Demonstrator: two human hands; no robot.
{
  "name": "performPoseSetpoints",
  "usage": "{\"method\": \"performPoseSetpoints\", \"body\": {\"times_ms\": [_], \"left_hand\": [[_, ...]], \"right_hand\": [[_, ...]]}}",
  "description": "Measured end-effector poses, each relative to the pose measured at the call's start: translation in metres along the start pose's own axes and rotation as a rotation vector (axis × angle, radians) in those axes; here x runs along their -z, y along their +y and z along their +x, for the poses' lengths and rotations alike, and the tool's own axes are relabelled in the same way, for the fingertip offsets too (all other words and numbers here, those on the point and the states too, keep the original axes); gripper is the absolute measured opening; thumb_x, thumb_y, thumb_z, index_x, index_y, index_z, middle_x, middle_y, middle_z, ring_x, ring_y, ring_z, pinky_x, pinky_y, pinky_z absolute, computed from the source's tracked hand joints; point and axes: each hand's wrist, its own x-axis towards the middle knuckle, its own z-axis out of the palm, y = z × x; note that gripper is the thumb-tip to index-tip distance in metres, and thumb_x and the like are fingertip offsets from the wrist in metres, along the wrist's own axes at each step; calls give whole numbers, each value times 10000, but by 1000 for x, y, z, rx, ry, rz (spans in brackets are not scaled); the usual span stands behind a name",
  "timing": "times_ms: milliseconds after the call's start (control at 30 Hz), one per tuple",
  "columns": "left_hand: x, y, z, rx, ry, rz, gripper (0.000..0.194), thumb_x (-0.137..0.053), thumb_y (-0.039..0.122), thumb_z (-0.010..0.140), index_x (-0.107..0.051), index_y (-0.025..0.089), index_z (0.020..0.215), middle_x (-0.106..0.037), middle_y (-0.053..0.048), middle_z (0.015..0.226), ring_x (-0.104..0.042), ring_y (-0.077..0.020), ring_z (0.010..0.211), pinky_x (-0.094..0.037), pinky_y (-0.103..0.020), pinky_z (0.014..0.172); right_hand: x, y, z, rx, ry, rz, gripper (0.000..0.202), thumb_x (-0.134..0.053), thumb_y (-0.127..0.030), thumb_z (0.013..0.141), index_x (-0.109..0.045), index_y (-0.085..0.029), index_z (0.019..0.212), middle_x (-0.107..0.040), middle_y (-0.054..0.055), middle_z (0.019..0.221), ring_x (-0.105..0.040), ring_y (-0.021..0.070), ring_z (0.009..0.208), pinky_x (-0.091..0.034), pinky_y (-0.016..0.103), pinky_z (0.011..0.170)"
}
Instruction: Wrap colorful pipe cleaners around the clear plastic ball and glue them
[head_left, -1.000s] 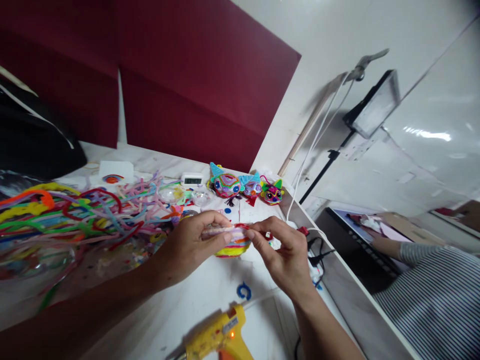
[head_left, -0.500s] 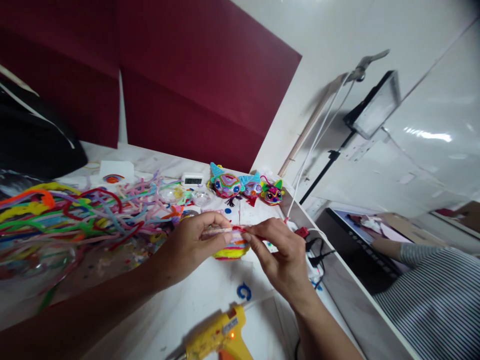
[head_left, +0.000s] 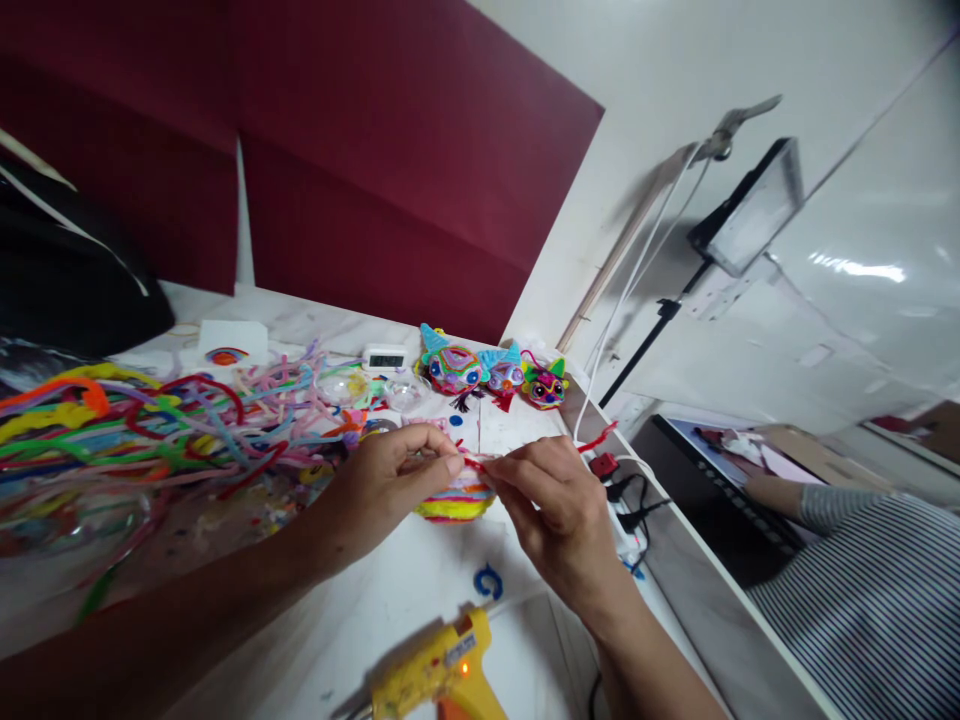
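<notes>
My left hand (head_left: 397,475) is closed, thumb and forefinger tips pinched together at one end of a short red pipe cleaner span (head_left: 474,463). From the other side my right hand (head_left: 559,505) pinches the same red strand, and its loose tail (head_left: 600,437) sticks out beyond the knuckles. Right below the fingertips sits a rounded piece covered in yellow, orange, pink and blue pipe cleaner rows (head_left: 454,507); its top is partly hidden by the hands. Whether left fingers also touch this piece, I cannot tell. A blue curled pipe cleaner (head_left: 487,582) lies in front.
A yellow glue gun (head_left: 439,668) with a lit orange light lies at the near edge. Tangled pipe cleaners (head_left: 187,430) spread leftward. Finished animal-face ornaments (head_left: 454,370), a small digital clock (head_left: 385,358) and a power strip (head_left: 628,530) stand around. A person in striped clothing (head_left: 862,570) is at right.
My left thumb has risen from the rounded piece to the red strand. The piece has shifted slightly left, and the red tail now shows behind my right hand.
</notes>
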Motion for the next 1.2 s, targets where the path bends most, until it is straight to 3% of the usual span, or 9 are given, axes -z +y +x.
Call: {"method": "performPoseSetpoints", "body": {"times_ms": [333,533,967,1200], "left_hand": [[-2,-4,1,34,8,-13,203,-623,346,780,-593,174,677,-547,43,625,-515,-123,604,-378,-219,558],[-2,-4,2,5,43,27,183,-619,331,764,-597,175,670,-558,43,631,-524,-121,610,-384,-219,559],[-2,-3,3,-173,146,315,159,-557,281,752,-591,183,632,-611,19,635,-562,-141,625,-403,-247,610],[-4,-3,1,-256,180,393,140,-524,242,744,-557,183,621,-610,-13,653,-575,-172,655,-416,-285,632]], "right_hand": [[-1,-3,-1,50,-32,-68,149,-571,-58,895,-680,-158,911,-624,35,700,-518,170,669,-339,337,662],[-3,-2,-1,50,-15,-79,129,-574,-83,906,-679,-159,903,-601,28,687,-509,164,660,-339,330,660],[0,-9,2,-56,6,0,105,-600,-141,918,-700,-125,890,-647,77,762,-559,191,728,-376,338,676],[-7,-13,1,-196,44,131,62,-637,-162,884,-678,-154,837,-652,45,760,-576,180,733,-391,331,697]]}}
